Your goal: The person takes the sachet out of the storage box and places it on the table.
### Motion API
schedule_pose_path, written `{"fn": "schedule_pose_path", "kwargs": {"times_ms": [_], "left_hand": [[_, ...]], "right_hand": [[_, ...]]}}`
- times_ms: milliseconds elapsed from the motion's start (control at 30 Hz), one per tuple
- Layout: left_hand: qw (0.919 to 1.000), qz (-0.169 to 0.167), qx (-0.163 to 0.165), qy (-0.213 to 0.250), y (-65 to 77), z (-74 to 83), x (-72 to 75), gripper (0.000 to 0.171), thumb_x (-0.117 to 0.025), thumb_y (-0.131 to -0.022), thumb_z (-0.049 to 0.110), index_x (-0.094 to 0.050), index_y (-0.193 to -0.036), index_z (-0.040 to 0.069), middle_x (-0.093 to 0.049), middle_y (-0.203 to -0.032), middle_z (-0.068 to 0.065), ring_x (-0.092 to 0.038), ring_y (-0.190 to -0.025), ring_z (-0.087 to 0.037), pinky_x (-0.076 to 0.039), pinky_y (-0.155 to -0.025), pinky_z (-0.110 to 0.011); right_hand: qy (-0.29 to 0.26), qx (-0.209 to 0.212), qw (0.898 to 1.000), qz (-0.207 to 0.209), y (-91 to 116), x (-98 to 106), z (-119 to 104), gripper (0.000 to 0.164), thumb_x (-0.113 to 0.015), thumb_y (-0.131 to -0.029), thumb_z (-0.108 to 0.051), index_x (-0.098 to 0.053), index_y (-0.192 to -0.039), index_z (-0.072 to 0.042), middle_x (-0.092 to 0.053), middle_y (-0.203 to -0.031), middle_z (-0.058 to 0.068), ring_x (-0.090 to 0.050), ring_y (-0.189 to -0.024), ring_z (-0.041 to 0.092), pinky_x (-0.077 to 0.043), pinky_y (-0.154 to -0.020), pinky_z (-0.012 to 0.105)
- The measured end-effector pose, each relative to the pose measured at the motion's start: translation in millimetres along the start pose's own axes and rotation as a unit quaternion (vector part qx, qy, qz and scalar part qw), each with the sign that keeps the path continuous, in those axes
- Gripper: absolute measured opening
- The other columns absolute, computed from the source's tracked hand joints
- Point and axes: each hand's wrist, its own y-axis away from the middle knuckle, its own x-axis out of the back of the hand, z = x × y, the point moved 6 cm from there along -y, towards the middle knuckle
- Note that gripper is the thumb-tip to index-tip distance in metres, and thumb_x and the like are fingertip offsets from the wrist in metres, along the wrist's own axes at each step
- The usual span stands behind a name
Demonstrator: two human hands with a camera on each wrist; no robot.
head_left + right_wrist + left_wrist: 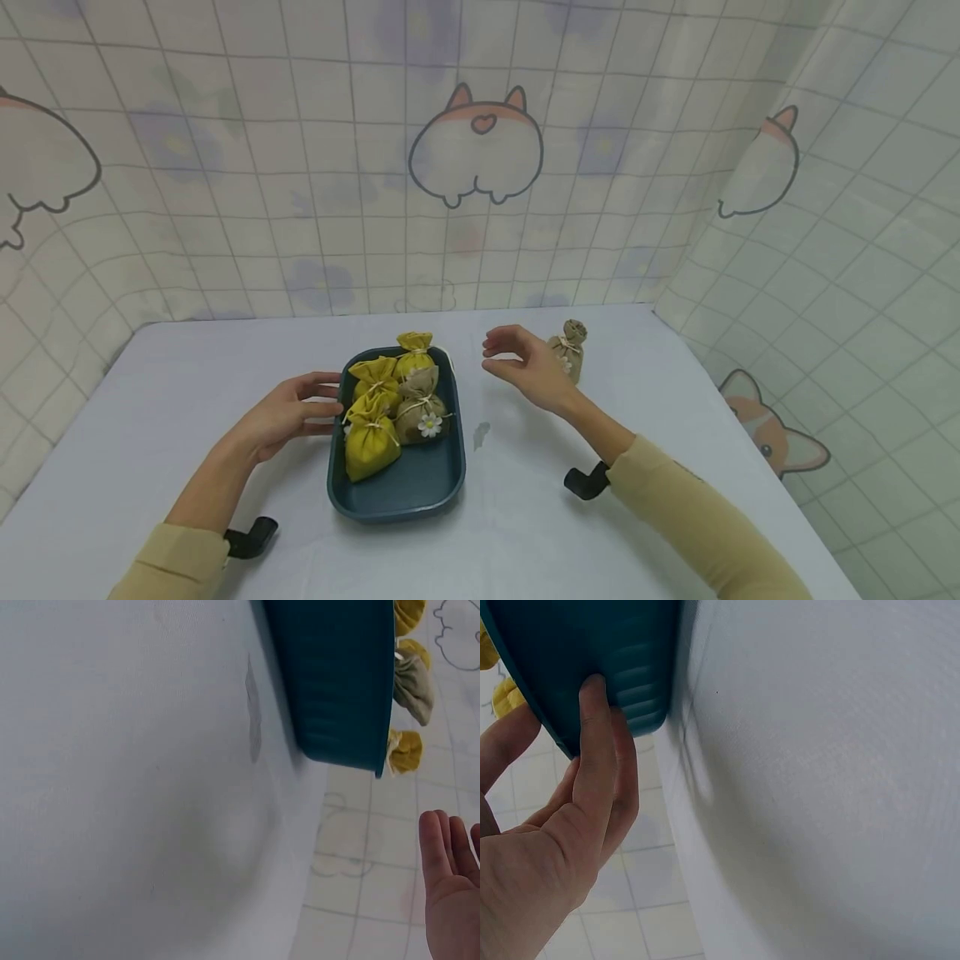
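A dark teal tray stands on the table, holding several small drawstring pouches. A yellow pouch, a second yellow pouch and another yellow pouch sit along its left and back. Beside them lies a tan pouch with a white flower. My left hand touches the tray's left side, its extended fingers against the outer wall. Right of the tray, my right hand hovers with fingers loosely bent and holds nothing. Partly hidden behind it, another tan pouch stands on the table.
A white cloth covers the table. A grey mark shows on it just right of the tray. Behind and to the right hangs a checked curtain with cartoon animals. Black wrist mounts project from both sleeves.
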Motion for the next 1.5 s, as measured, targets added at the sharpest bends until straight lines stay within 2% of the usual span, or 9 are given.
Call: {"fn": "schedule_pose_path", "kwargs": {"times_ms": [133, 267, 400, 567, 767, 967, 1200, 1300, 1500], "left_hand": [[1.0000, 0.001, 0.003, 0.000, -0.8, -0.1, -0.8, 0.068, -0.067, -0.100, 0.009, -0.030, -0.156, -0.004, -0.040, -0.148, -0.030, -0.059, -0.121, -0.035, -0.055, -0.097, -0.047], [1.0000, 0.000, 0.002, 0.001, -0.2, 0.0, -0.3, 0.069, -0.067, -0.100, 0.010, -0.030, -0.156, -0.004, -0.039, -0.149, -0.030, -0.059, -0.121, -0.035, -0.055, -0.096, -0.047], [1.0000, -0.001, 0.001, 0.001, 0.8, -0.1, 0.1, 0.069, -0.066, -0.100, 0.009, -0.029, -0.156, -0.004, -0.038, -0.149, -0.031, -0.058, -0.121, -0.036, -0.056, -0.096, -0.047], [1.0000, 0.000, 0.004, -0.002, 1.6, 0.4, 0.2, 0.068, -0.065, -0.100, 0.009, -0.029, -0.156, -0.004, -0.038, -0.149, -0.031, -0.058, -0.122, -0.037, -0.055, -0.096, -0.048], [1.0000, 0.003, 0.004, -0.003, 0.2, 0.9, 0.9, 0.068, -0.065, -0.100, 0.009, -0.029, -0.156, -0.004, -0.040, -0.148, -0.030, -0.059, -0.120, -0.035, -0.055, -0.097, -0.048], [1.0000, 0.002, 0.007, -0.005, -1.0, -0.8, 0.3, 0.068, -0.066, -0.100, 0.011, -0.029, -0.156, -0.004, -0.041, -0.147, -0.030, -0.059, -0.120, -0.034, -0.056, -0.096, -0.047], [0.9999, 0.004, 0.010, -0.005, -1.4, -2.1, 0.9, 0.068, -0.066, -0.100, 0.011, -0.030, -0.156, -0.003, -0.041, -0.147, -0.029, -0.059, -0.120, -0.034, -0.056, -0.096, -0.047], [0.9999, 0.004, 0.009, -0.004, -1.5, -2.0, 1.0, 0.068, -0.066, -0.100, 0.011, -0.030, -0.156, -0.004, -0.041, -0.147, -0.029, -0.059, -0.120, -0.034, -0.055, -0.096, -0.047], [1.0000, 0.004, 0.007, -0.004, -1.1, -2.2, 1.0, 0.068, -0.066, -0.100, 0.011, -0.030, -0.156, -0.004, -0.041, -0.147, -0.030, -0.059, -0.120, -0.034, -0.055, -0.097, -0.048]], "right_hand": [[-0.009, -0.010, 0.999, -0.035, 1.2, -14.5, -1.0, 0.042, -0.072, -0.096, -0.003, -0.057, -0.135, -0.001, -0.062, -0.127, 0.018, -0.062, -0.119, 0.032, -0.056, -0.095, 0.031], [-0.016, -0.018, 0.997, -0.070, 1.6, -28.2, -1.8, 0.044, -0.072, -0.096, -0.005, -0.056, -0.137, -0.002, -0.062, -0.129, 0.019, -0.061, -0.121, 0.031, -0.055, -0.097, 0.033], [-0.027, -0.024, 0.994, -0.102, 0.2, -40.0, -2.9, 0.047, -0.071, -0.097, -0.004, -0.053, -0.139, 0.003, -0.060, -0.131, 0.023, -0.059, -0.123, 0.033, -0.054, -0.099, 0.034], [-0.022, -0.038, 0.991, -0.129, -3.2, -51.1, -5.7, 0.050, -0.069, -0.099, -0.006, -0.049, -0.143, 0.007, -0.059, -0.135, 0.020, -0.058, -0.126, 0.031, -0.054, -0.098, 0.034], [0.017, -0.056, 0.991, -0.122, -9.7, -60.6, -11.5, 0.051, -0.068, -0.101, -0.012, -0.049, -0.145, 0.005, -0.060, -0.137, 0.015, -0.058, -0.128, 0.028, -0.054, -0.098, 0.031], [0.023, -0.072, 0.991, -0.113, -11.4, -66.6, -14.6, 0.050, -0.069, -0.100, -0.015, -0.052, -0.144, 0.002, -0.061, -0.135, 0.013, -0.060, -0.124, 0.027, -0.055, -0.095, 0.031], [0.010, -0.061, 0.988, -0.144, -12.5, -75.4, -10.9, 0.055, -0.072, -0.097, -0.007, -0.049, -0.146, 0.002, -0.060, -0.136, 0.014, -0.062, -0.122, 0.026, -0.056, -0.094, 0.032], [0.013, -0.060, 0.986, -0.153, -12.2, -78.4, -10.5, 0.059, -0.074, -0.094, -0.002, -0.048, -0.146, 0.003, -0.062, -0.132, 0.016, -0.063, -0.119, 0.027, -0.056, -0.093, 0.032], [0.045, -0.073, 0.984, -0.155, -13.2, -83.6, -7.5, 0.051, -0.078, -0.090, 0.000, -0.059, -0.138, -0.002, -0.068, -0.122, 0.014, -0.069, -0.110, 0.026, -0.058, -0.088, 0.029]]}}
